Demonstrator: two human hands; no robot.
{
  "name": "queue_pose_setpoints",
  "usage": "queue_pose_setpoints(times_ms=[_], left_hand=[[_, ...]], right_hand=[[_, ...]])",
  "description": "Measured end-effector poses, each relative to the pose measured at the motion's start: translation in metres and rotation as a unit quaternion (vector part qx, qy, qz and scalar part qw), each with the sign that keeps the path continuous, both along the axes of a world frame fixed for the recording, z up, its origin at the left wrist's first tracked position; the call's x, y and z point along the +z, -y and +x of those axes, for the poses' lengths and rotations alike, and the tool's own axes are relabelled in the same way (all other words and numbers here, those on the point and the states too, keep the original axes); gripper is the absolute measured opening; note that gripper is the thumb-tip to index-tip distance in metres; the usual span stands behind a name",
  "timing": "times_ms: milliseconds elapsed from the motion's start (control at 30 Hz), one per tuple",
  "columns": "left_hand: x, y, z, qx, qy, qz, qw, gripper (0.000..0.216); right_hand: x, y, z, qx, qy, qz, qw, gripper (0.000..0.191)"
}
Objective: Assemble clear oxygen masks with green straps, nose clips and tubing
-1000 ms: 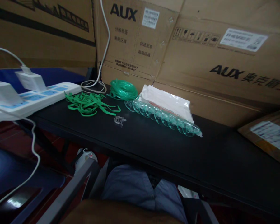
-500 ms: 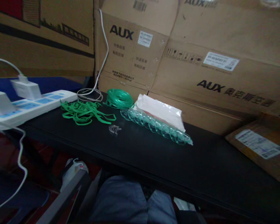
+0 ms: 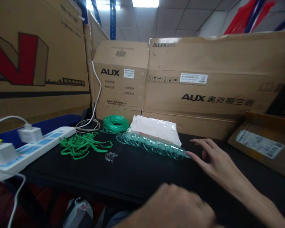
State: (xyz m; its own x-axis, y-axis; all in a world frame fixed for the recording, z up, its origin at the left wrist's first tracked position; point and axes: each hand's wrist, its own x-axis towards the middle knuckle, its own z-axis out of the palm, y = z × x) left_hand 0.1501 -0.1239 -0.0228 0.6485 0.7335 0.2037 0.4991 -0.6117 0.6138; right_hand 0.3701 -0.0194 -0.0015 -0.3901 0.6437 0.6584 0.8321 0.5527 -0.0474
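On the black table (image 3: pixel 133 174) lies a row of nested clear green plastic shells (image 3: pixel 152 145), with a pile of white plastic bags (image 3: pixel 154 128) behind it. My right hand (image 3: pixel 213 161) stretches over the table with its fingers spread and empty, the fingertips just short of the row's right end. Low in the middle of the view my left hand (image 3: pixel 173 205) shows only as a blurred back, with its fingers hidden. A coil of green tubing (image 3: pixel 115 123), a heap of green elastic bands (image 3: pixel 82 145) and a few small metal clips (image 3: pixel 110 156) lie to the left.
A white power strip (image 3: pixel 30 147) with plugged adapters overhangs the table's left end, next to a coiled white cable (image 3: pixel 87 125). Large AUX cardboard boxes (image 3: pixel 204 91) wall the back. A flat labelled carton (image 3: pixel 261 142) lies at the right.
The camera has tilted up, showing the ceiling. Both hands have come into view; the right one has reached out toward the right end of the green shells.
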Motion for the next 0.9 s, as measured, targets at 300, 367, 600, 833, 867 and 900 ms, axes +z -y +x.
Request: queue_pose_setpoints(times_ms=[300, 367, 600, 833, 867, 900], left_hand=[[0.037, -0.079, -0.086, 0.239, -0.118, 0.139, 0.954, 0.030], [0.034, -0.085, -0.088, 0.234, -0.130, 0.150, 0.952, 0.030], [0.046, -0.101, -0.106, 0.233, -0.134, 0.162, 0.950, 0.030], [0.075, -0.130, -0.190, 0.384, -0.137, 0.184, 0.894, 0.048], [0.073, -0.135, -0.199, 0.388, -0.143, 0.180, 0.892, 0.047], [0.070, -0.139, -0.207, 0.386, -0.150, 0.176, 0.893, 0.045]], right_hand=[[-0.008, -0.024, -0.027, -0.005, 0.103, -0.080, 0.991, 0.039], [-0.010, -0.029, -0.030, 0.004, 0.108, -0.075, 0.991, 0.035], [-0.010, -0.033, -0.041, 0.009, 0.098, -0.036, 0.994, 0.027], [0.023, -0.024, -0.114, 0.132, 0.056, -0.013, 0.990, 0.023], [0.024, -0.024, -0.132, 0.157, 0.061, -0.006, 0.986, 0.022], [0.024, -0.024, -0.151, 0.173, 0.072, 0.007, 0.982, 0.023]])
